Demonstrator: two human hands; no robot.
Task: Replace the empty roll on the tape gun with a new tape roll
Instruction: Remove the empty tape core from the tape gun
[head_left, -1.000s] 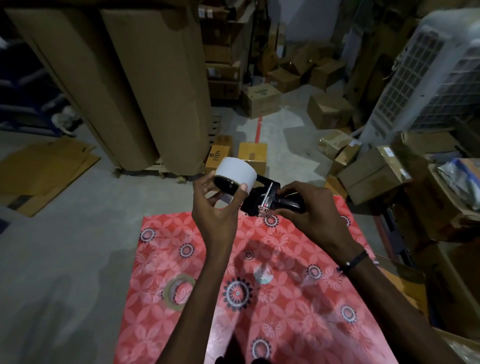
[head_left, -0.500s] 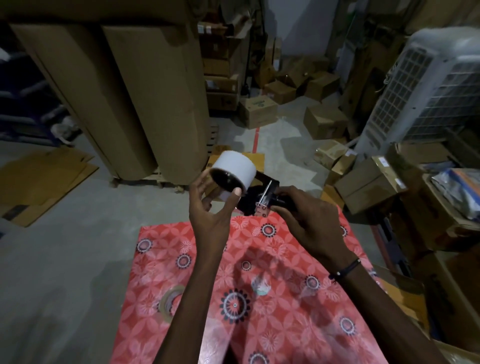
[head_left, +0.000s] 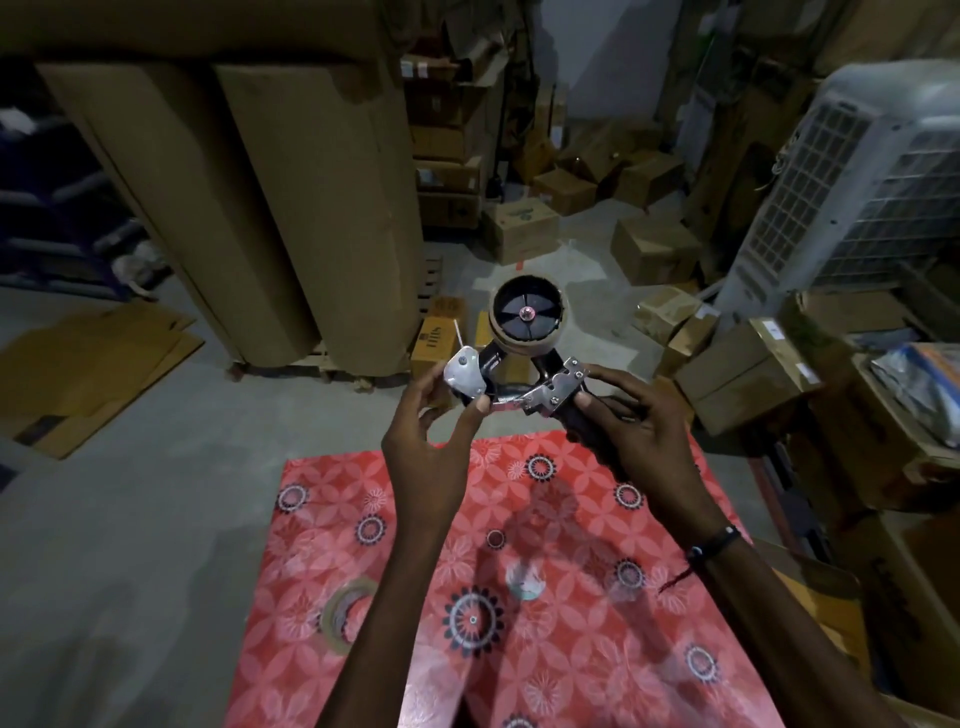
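Table (head_left: 649, 545) with the red floral cover sits below the work; nothing is resting on it mid-task except a tape roll (head_left: 347, 609) lying flat near its left edge, well apart from both hands. Tape gun (head_left: 524, 374) is held up in the air above the table's far edge, hub facing the camera. A roll (head_left: 527, 322) is on the hub, tan rim showing round the black spoked wheel; can't tell from here if it's pushed fully home. Right hand (head_left: 628, 415) is wrapped round the black handle, thumb up by the metal bracket. Left hand (head_left: 436, 415) pinches the silver guard plate (head_left: 464, 375) at the front end between thumb and fingers. My read: step in hand is seating and threading. Do it well by keeping the handle grip firm so the frame doesn't twist, pressing the roll square until flush with the hub, then feeding the free end sticky side down under the roller. Keep fingertips clear of the cutter teeth near that plate.
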